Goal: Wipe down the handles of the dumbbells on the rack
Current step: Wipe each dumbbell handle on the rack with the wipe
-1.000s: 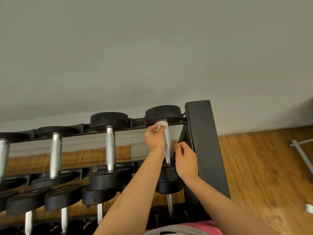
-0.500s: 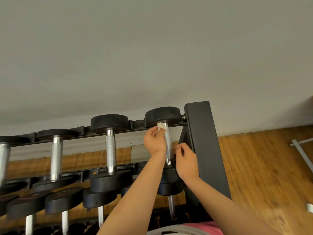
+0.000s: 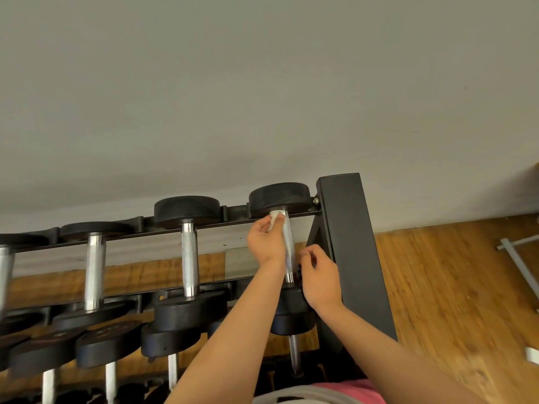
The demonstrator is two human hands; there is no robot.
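Head view: my left hand (image 3: 267,243) has its fingers curled around a small white wipe (image 3: 274,221), pinching it against the 12 o'clock end of a dumbbell handle (image 3: 287,246), right under the far weight (image 3: 278,199). At 5 o'clock from it, my right hand (image 3: 319,275) sits beside the near end of the same handle with its fingers curled. I cannot tell whether it grips anything or just steadies itself there.

The handle belongs to the last dumbbell on the top shelf, lying front to back in its cradles, with the rack post (image 3: 350,243) just beside it at 3 o'clock. The next dumbbell (image 3: 189,252) and others run off toward 9 o'clock.

I judge the wipe soft and light, likely to bunch or snag. The steel handle looks cross-hatched, so it should be stiff and grippy and drag on the wipe rather than slip. The dumbbell is probably heavy enough to stay put under rubbing, so I see no need to lift it. The best hold is the wipe wrapped round the bar, sliding toward 6 o'clock.
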